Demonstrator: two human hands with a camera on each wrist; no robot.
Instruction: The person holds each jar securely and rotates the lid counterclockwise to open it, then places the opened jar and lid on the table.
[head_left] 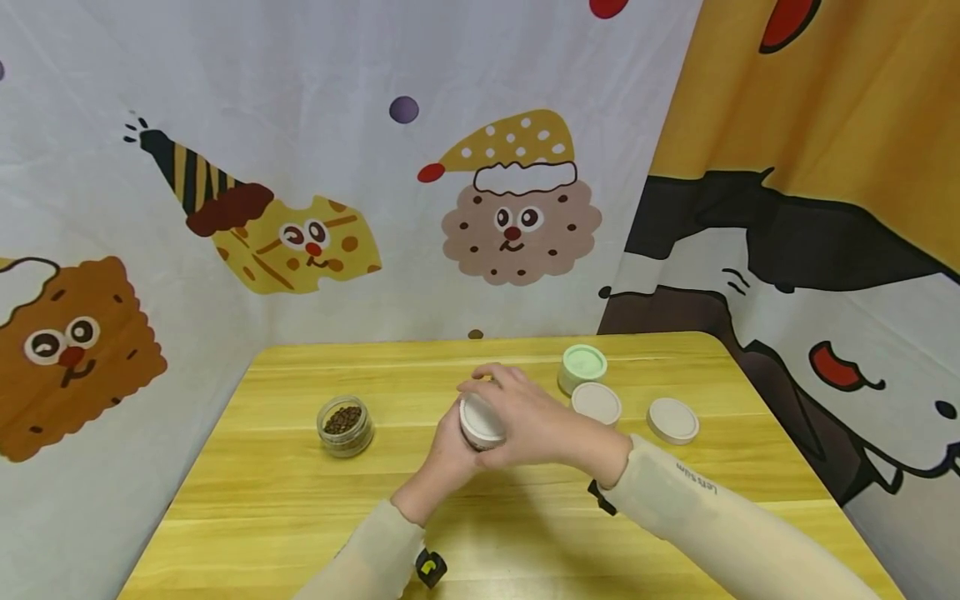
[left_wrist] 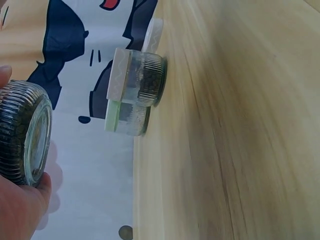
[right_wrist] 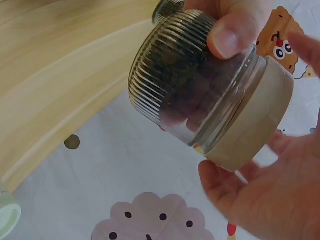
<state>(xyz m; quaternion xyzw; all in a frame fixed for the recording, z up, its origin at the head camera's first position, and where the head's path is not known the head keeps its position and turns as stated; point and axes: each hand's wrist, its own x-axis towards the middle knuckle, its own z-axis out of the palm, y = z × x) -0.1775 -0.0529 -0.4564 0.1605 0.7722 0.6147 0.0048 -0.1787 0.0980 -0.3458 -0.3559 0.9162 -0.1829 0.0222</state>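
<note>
My left hand (head_left: 448, 454) grips a ribbed glass jar (right_wrist: 175, 75) with dark contents, holding it tilted above the table. A cream lid (right_wrist: 255, 120) sits on its mouth. Over that lid arches my right hand (head_left: 528, 421), thumb on the near side and fingers on the far side. In the right wrist view, right fingertips (right_wrist: 212, 175) meet the lid's lower rim, while another finger stands off at the upper right. Seen from the left wrist, the jar's base (left_wrist: 39, 142) faces the table, left fingers wrapped around the ribbed glass.
An uncovered glass jar (head_left: 345, 427) of small brown pieces stands at the left on the wooden table (head_left: 255, 500). Right of my hands are a green-lidded jar (head_left: 582, 367), a cream-lidded jar (head_left: 597, 402) and a loose cream lid (head_left: 672, 420). A printed curtain (head_left: 315, 100) hangs behind.
</note>
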